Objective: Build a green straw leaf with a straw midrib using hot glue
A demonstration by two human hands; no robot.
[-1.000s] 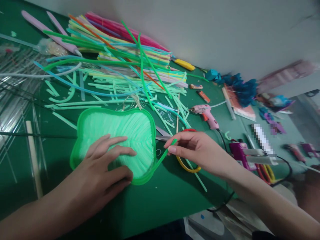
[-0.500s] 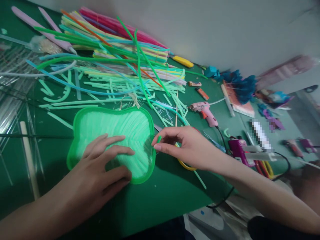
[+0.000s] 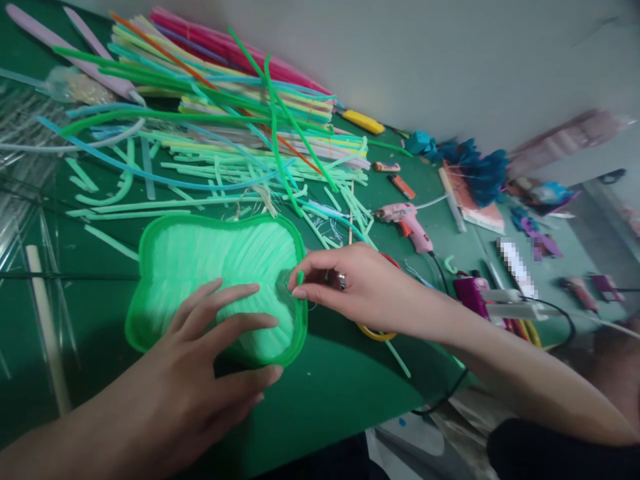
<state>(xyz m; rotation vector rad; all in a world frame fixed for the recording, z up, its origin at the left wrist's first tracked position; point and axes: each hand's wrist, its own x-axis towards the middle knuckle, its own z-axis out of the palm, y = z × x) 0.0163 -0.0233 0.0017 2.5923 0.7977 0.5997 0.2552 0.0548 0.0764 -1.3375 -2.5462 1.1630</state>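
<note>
A lobed pipe-cleaner panel point(image 3: 210, 248) lies on the green table, its pale green strips edged by a brighter green rim. My left hand point(image 3: 203, 347) rests over its lower part, fingers spread, the thumb at the near rim. At the panel's right edge, my right hand point(image 3: 357, 280) pinches a short bright green piece of pipe cleaner point(image 3: 300, 277) between thumb and forefinger. That piece stands at the inner side of the rim; whether it is joined to the rim I cannot tell. A ring shows on a right-hand finger.
Bundles of coloured pipe cleaners point(image 3: 240, 93) and loose cut pieces lie behind the panel. A pink glue gun point(image 3: 407, 223), an orange lighter point(image 3: 403, 187) and a yellow-handled cutter point(image 3: 363, 122) lie to the right. Beyond my right forearm sits a purple device point(image 3: 471, 297) with cables.
My right hand has moved slightly left, bringing the green piece over the panel's right rim. My left hand has shifted a little right and its thumb has stretched out.
</note>
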